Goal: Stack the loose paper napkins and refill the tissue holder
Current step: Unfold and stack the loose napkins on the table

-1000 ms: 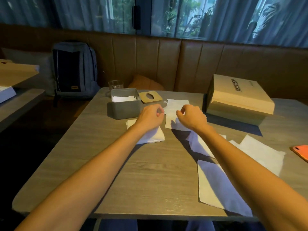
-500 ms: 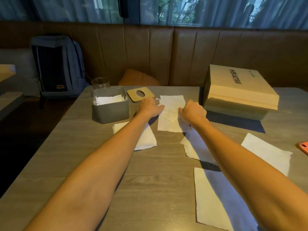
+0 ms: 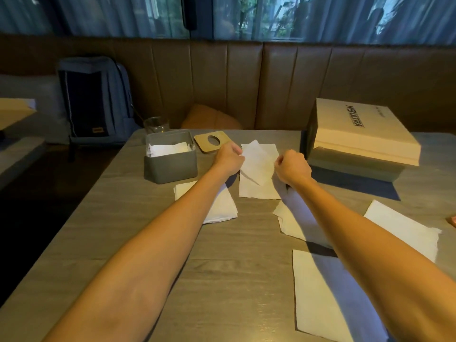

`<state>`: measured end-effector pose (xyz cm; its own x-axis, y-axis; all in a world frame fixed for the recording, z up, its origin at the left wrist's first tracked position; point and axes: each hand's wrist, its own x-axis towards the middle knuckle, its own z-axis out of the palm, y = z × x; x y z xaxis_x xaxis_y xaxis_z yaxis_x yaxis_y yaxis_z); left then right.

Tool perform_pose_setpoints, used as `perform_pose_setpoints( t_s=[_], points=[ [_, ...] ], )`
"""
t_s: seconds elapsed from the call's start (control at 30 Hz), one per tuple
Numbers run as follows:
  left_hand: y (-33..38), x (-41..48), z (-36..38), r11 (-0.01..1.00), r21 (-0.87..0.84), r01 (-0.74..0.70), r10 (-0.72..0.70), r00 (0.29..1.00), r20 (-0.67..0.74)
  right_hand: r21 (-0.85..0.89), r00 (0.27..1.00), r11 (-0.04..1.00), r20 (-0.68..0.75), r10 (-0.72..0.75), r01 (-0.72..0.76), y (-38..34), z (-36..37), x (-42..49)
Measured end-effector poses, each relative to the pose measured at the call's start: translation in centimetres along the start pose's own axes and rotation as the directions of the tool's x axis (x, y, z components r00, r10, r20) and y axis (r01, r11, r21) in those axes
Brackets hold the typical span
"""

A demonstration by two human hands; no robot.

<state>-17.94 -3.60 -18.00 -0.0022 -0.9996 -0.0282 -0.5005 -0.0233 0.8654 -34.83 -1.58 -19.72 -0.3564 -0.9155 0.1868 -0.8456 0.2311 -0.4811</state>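
My left hand (image 3: pixel 228 157) pinches the left edge of a white paper napkin (image 3: pixel 257 166) at the far middle of the table. My right hand (image 3: pixel 292 169) is curled at the same napkin's right edge and seems to pinch it. The top sheet is tilted over another lying flat. A grey tissue holder (image 3: pixel 170 169) stands open to the left with napkins inside (image 3: pixel 169 148). Its wooden lid (image 3: pixel 212 142) with an oval hole lies beside it. A folded napkin stack (image 3: pixel 222 208) lies under my left forearm. Loose napkins (image 3: pixel 290 223) (image 3: pixel 404 225) (image 3: pixel 318 294) lie on the right.
A tan cardboard box (image 3: pixel 365 134) sits at the far right of the wooden table (image 3: pixel 153 243). A drinking glass (image 3: pixel 156 124) stands behind the holder. A backpack (image 3: pixel 96 102) leans on the bench at the left. An orange phone (image 3: pixel 452 220) shows at the right edge.
Both hands have stayed at the far napkin. Its top sheet has been lifted and turned between them, and now lies tilted. The view has shifted closer.
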Motion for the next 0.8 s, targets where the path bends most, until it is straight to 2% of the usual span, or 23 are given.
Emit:
perform_pose_setpoints(
  t_s=[0.17,0.3,0.4,0.47,0.63,0.8],
  points=[
    [0.1,-1.9,-2.5,0.984,-0.179,-0.017,0.034,0.995,0.096,0.119,0.992,0.986,-0.068,-0.108,0.115,-1.5,-1.9,0.0],
    [-0.3,-4.5,-5.9,0.979,-0.201,-0.016,0.065,0.968,0.244,0.319,0.981,0.928,-0.088,-0.175,0.194,-3.8,-3.6,-1.1],
    [-0.9,-6.5,-8.3,0.962,-0.273,0.012,0.072,0.952,0.297,0.385,0.957,0.876,-0.116,-0.265,0.289,-5.8,-4.2,-2.8],
    [-0.9,-7.9,-9.6,0.971,-0.238,-0.021,0.085,0.961,0.263,0.421,0.940,0.841,-0.127,-0.318,0.341,-6.9,-4.2,-4.2],
    [-2.2,-10.1,-11.6,0.984,-0.148,-0.099,0.112,0.991,0.077,0.459,0.895,0.776,-0.115,-0.431,0.432,-8.9,-4.0,-7.0],
    [-4.3,-11.6,-12.5,0.989,-0.110,-0.096,0.101,0.994,0.035,0.360,0.857,0.792,-0.046,-0.513,0.493,-9.4,-2.5,-8.8]
  ],
)
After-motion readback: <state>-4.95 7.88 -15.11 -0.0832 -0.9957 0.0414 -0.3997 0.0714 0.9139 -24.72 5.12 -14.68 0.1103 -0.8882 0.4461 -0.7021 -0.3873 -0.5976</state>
